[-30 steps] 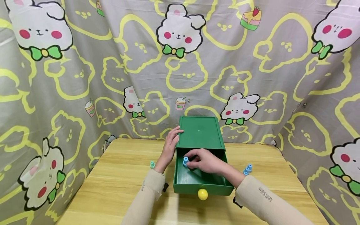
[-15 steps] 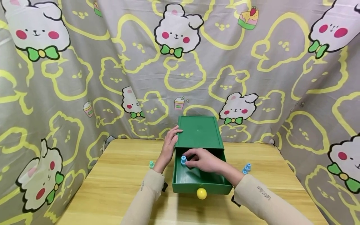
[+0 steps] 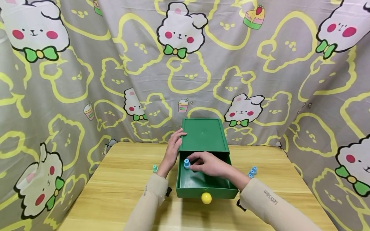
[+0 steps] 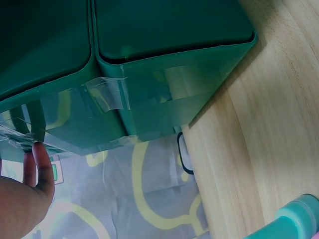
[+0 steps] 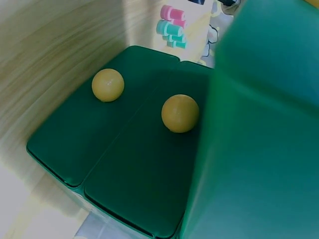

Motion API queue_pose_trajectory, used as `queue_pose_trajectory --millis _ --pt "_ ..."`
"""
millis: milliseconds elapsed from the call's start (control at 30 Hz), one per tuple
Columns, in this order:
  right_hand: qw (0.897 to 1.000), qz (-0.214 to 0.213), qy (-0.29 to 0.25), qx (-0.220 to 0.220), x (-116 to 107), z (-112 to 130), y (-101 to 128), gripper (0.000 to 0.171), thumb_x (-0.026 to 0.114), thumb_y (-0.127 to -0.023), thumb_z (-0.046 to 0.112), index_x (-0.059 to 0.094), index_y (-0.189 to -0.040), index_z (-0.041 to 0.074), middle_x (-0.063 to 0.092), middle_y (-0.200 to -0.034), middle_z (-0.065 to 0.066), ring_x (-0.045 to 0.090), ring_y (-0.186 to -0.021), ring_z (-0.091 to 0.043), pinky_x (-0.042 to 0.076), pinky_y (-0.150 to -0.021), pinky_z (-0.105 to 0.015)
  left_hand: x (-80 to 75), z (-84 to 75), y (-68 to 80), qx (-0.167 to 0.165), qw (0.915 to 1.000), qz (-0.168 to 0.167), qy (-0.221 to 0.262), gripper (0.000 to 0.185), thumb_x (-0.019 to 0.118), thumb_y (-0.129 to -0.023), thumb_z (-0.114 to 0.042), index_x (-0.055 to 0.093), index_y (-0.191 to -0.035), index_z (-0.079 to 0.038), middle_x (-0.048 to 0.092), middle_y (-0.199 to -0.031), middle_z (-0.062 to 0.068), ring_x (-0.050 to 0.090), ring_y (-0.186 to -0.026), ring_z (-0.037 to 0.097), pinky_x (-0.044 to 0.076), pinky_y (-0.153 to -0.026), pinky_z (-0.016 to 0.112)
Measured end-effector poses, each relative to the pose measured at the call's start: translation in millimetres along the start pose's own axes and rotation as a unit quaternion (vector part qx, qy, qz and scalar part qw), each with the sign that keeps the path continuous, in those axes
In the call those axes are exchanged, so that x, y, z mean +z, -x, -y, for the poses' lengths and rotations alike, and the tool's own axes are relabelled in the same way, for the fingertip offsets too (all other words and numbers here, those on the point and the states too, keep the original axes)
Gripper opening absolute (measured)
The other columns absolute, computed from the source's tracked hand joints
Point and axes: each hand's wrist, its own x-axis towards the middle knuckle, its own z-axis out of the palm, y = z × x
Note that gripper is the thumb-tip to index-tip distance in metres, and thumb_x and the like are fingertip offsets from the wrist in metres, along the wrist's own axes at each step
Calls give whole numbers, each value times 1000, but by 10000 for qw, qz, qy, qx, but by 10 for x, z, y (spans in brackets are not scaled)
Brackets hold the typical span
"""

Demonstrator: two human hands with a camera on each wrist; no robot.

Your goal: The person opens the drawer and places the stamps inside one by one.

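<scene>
From the head view, a green plastic drawer box (image 3: 203, 136) stands on the pale wooden surface (image 3: 115, 192) with its drawer (image 3: 202, 187) pulled out toward the person, a yellow round knob (image 3: 206, 198) on its front. The left hand (image 3: 172, 150) lies flat against the box's left side, fingers straight and bracing it. The right hand (image 3: 209, 164) reaches inside the drawer, its fingers pinching a small light-blue plastic peg (image 3: 186, 163) at the drawer's back left corner. A teal peg (image 3: 154, 168) stands on the surface left of the box, and a few blue pegs (image 3: 252, 172) lie to its right. To do this well, I judge the left hand should hold the box steady while the right keeps the peg upright and clear of the drawer wall.

The left wrist view shows the box's taped green side (image 4: 149, 99) and a fingertip (image 4: 40, 159) resting on it.

The right wrist view shows green panels and two yellow balls (image 5: 144, 99), perhaps one a reflection; the fingers and the peg are out of sight there.
</scene>
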Motion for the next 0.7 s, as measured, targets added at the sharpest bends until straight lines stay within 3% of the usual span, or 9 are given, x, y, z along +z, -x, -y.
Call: queue_pose_trajectory --millis 400,567,700 --pt "9993 18 345 -150 -156 48 204 37 68 -102 31 69 -135 15 70 -132 -4 69 -110 -15 55 -97 -44 7 -8 8 73 9999 -53 48 34 39 -113 -26 61 -138 -18 39 -164 1 30 -152 26 25 -120 58" --pt "9993 -14 64 -366 -279 76 380 38 66 -103 29 67 -136 10 68 -136 -10 68 -110 -17 55 -95 -32 14 -3 9 112 9998 -97 140 34 40 -112 -20 61 -137 -12 39 -164 8 31 -151 31 22 -120 61" --pt "9979 -302 -170 -545 -419 46 538 38 64 -104 27 66 -136 7 68 -134 -15 68 -112 -18 55 -94 -25 22 -44 2 111 9998 -99 145 35 39 -112 -16 60 -138 -5 38 -164 15 31 -151 36 19 -120 62"
